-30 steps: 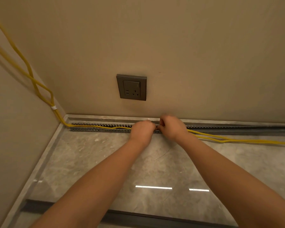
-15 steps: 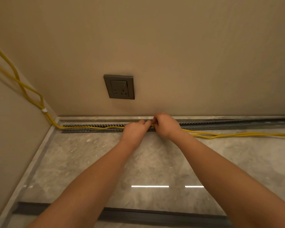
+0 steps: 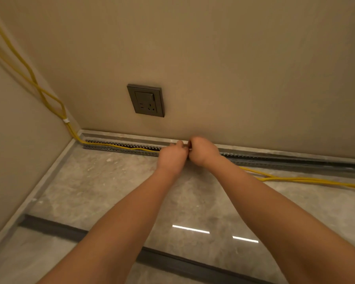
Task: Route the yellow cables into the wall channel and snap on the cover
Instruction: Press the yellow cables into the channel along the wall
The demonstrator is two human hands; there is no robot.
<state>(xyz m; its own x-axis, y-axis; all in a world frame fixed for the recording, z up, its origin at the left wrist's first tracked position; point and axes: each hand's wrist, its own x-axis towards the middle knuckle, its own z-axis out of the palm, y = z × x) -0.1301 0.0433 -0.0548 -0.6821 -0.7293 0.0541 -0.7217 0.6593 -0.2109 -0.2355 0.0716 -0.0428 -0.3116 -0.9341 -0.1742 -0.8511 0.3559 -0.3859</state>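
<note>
- Right now the fingers (image 3: 179, 143) of the left hand (image 3: 172, 156) are curled shut at the slotted cable channel (image 3: 119, 147), and the right hand (image 3: 203, 150) is curled just as tightly, knuckles touching or nearly touching the left; both seem pinched on the yellow cables (image 3: 295, 178), though the strands themselves are hidden under the hands, so the exact grip cannot be confirmed.
- To the left of the hands, the cables already lie inside the channel, with 1 strand bowing up over the front slotted wall; if it stays proud, I judge a cover would not seat there.
- To the right of the hands, the cables leave the channel and run loose across the marble floor (image 3: 111, 191), well apart from the trough; pulling them in too fast could drag the seated stretch back out.
- Pressing hard between the slotted teeth risks nicking the jacket or pinching a fingertip.
- At the corner, a white tie (image 3: 66, 120) bundles the cables as they climb the side wall; tension from the hands could tighten that bend sharply.
- No cover is clearly identifiable; a dark strip lies on the floor nearer the person, but I cannot tell whether it is one.
- The wall socket (image 3: 147, 101) sits above, clear of the work.
</note>
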